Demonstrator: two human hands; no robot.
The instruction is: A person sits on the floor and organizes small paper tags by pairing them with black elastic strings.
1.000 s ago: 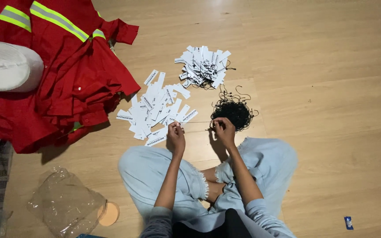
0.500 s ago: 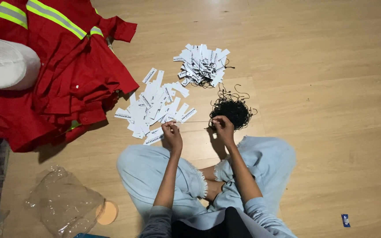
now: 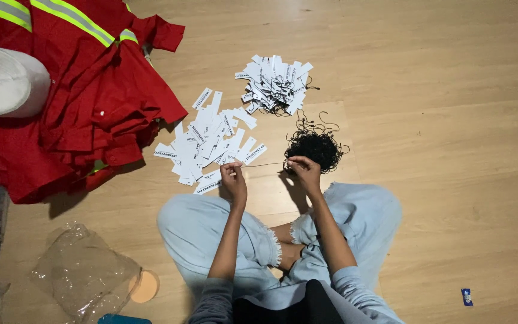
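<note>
I sit cross-legged on a wooden floor. My left hand and my right hand each pinch an end of a thin black string stretched taut between them. Just beyond my right hand lies a tangled heap of black strings. Ahead of my left hand several white paper tags lie spread loose on the floor. Farther off sits a second pile of white tags with strings attached.
A heap of red work shirts with reflective yellow stripes fills the upper left, with a white cap on it. A crumpled clear plastic bag and a round tan disc lie at the lower left. A small blue object lies at the lower right.
My hands have moved apart, pulling the string out straight between them. The piles stay where they were.
</note>
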